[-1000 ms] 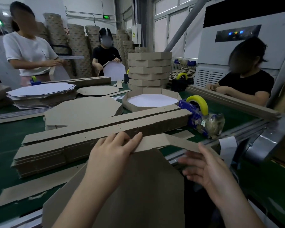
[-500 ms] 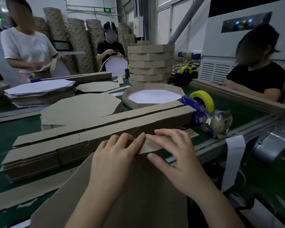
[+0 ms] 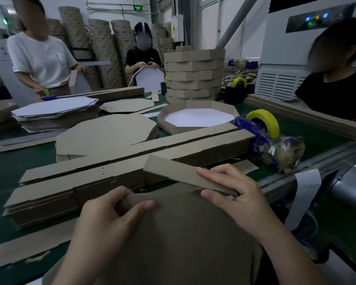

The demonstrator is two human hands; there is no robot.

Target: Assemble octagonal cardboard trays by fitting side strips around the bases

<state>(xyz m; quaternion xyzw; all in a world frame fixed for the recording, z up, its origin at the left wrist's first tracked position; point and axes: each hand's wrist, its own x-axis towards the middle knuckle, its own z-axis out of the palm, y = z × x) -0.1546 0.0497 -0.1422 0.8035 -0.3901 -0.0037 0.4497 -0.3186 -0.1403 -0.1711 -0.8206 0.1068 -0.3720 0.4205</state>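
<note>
Early wrap stage: left hand (image 3: 109,212) pinching octagonal base (image 3: 183,239) edge; right hand (image 3: 236,196) pinching side strip (image 3: 173,171) against far edge. Next, likely: folding strip round next corner, seating flush.

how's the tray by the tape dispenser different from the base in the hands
The tray lies flat on the green table; the base is tilted up, gripped by the left hand. The tray has walls all round; the base has only one side strip, pinched at its far edge by the right hand. The tray shows a white face, the base brown. Both are cardboard.
</note>
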